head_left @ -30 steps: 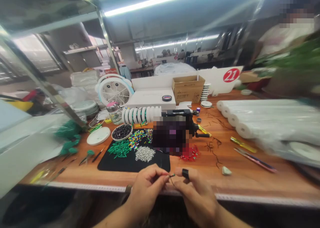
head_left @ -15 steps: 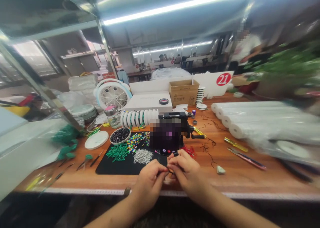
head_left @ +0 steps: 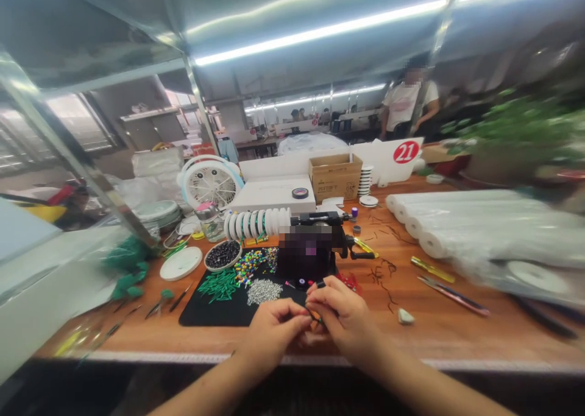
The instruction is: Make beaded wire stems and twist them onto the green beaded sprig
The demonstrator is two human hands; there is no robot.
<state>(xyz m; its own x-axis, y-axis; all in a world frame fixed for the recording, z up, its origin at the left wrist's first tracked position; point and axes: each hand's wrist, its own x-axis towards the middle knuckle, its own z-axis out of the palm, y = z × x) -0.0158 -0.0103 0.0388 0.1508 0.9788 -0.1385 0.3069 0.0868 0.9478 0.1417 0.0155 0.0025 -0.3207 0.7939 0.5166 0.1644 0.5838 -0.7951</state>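
The left hand (head_left: 274, 331) and right hand (head_left: 342, 309) meet over the front edge of the wooden bench (head_left: 379, 327), just in front of a black mat (head_left: 214, 313). The left fingers are pinched together on a thin dark strand (head_left: 314, 315); the right fingers are closed around its other side, with a black band (head_left: 320, 284) on one of them. The strand is too small to make out in detail.

At the mat's back left corner, a round white dish (head_left: 237, 261) is filled with small black pieces (head_left: 222, 254). Beside it, the mat carries loose heaps outside any container: green tubes (head_left: 218, 286), multicoloured beads (head_left: 249, 265) and silver-grey pieces (head_left: 264, 292). A flat white disc (head_left: 181, 264) lies left of the dish. Behind the dish stands a clear jar (head_left: 212, 226) with a pink and grey lid; its contents cannot be told.

Farther back, an open cardboard box (head_left: 336, 181) stands beside a stack of white spools (head_left: 365, 181); its inside is hidden from this angle. Left of it, a white box (head_left: 274, 195) bears a roll of black tape (head_left: 300, 192). White spools (head_left: 258, 223) wound with green line sit in a row on the shaft of a black hand-cranked winder (head_left: 322, 219). On the right, clear plastic wrap encloses white rolls (head_left: 461, 221).
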